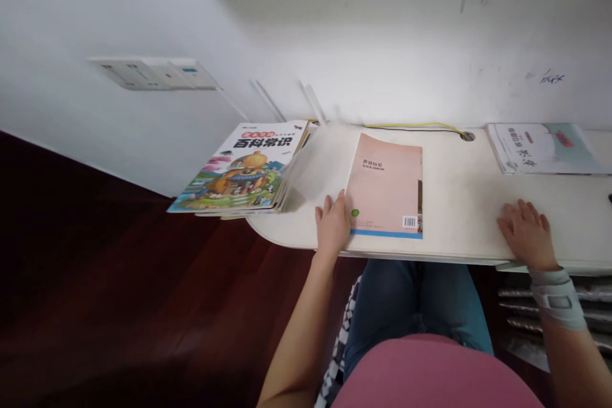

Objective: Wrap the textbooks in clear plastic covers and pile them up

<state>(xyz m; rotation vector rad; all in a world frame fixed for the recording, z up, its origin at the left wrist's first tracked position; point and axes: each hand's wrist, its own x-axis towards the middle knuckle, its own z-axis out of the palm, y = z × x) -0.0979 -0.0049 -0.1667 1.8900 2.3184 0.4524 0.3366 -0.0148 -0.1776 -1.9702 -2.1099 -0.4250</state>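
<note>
A pink book (388,183) lies back cover up on the white desk (459,204), in front of me. My left hand (333,224) rests at its lower left corner, fingers stretched out and touching the book's edge and a blurred page or sheet (320,166) to its left. My right hand (526,232) lies flat and open on the bare desk near the front edge, well to the right of the book, holding nothing. A grey wrist strap (557,293) wraps that forearm.
A stack of books (241,169) with a colourful cartoon cover overhangs the desk's left end. White booklets (542,148) lie at the back right. A yellow cable (415,126) runs along the wall to a desk hole. Dark wooden floor (95,293) lies left; wall sockets (157,72) above.
</note>
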